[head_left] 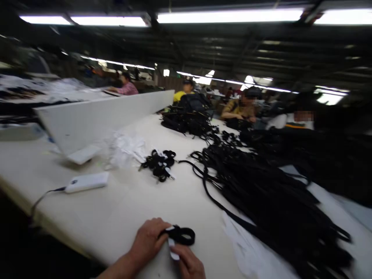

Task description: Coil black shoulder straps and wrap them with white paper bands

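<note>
My left hand (148, 237) is closed around one end of a coiled black strap (186, 235), whose loop sticks out to the right over the white table (124, 209). A white label strip (172, 250) hangs from the strap toward me. Its lower end is pinched by my right hand (188, 262), just below the loop. A small pile of similar coiled black straps (159, 164) with white tags and metal clips lies farther up the table. Motion blurs the picture somewhat.
Beside the coiled straps lies a heap of white labels (126, 149). A white corded device (87, 182) sits at left, before a low white partition (107, 116). Long black straps (255, 193) cover the right side, over white sheets (252, 248). Several people work beyond.
</note>
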The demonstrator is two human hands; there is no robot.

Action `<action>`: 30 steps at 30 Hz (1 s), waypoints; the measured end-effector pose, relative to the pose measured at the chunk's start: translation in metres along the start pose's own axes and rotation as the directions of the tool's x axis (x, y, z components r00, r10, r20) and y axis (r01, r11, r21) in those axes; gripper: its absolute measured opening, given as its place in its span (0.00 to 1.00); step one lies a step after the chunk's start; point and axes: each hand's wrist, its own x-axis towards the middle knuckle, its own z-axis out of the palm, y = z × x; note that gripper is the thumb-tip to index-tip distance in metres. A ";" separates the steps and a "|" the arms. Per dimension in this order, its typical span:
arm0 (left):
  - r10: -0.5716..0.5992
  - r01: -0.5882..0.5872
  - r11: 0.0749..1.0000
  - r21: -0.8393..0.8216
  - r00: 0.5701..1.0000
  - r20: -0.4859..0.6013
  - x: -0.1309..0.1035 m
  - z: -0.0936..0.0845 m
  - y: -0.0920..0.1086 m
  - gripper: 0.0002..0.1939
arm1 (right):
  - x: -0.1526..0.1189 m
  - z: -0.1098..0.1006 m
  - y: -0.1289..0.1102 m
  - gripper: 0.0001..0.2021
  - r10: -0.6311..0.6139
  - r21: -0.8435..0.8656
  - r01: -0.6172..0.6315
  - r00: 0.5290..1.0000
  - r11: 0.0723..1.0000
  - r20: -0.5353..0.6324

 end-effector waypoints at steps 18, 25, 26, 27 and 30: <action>-0.001 -0.007 0.976 0.216 0.999 0.038 0.001 0.018 -0.046 0.20 | 0.042 0.011 -0.028 0.09 0.427 0.315 -0.412 0.904 0.855 0.025; 0.061 -0.060 0.977 0.207 0.998 0.002 -0.003 0.020 -0.042 0.17 | 0.048 0.008 -0.026 0.08 0.494 0.264 -0.501 0.864 0.824 0.097; 0.073 -0.071 0.977 0.203 0.997 -0.004 -0.004 0.020 -0.042 0.18 | 0.049 0.007 -0.027 0.07 0.502 0.236 -0.511 0.859 0.826 0.102; 0.074 -0.072 0.977 0.202 0.997 -0.002 -0.004 0.021 -0.042 0.18 | 0.051 0.005 -0.027 0.06 0.509 0.210 -0.520 0.854 0.828 0.109; 0.036 -0.040 0.977 0.208 0.999 0.025 -0.005 0.020 -0.042 0.19 | 0.054 0.003 -0.027 0.06 0.520 0.142 -0.535 0.844 0.833 0.128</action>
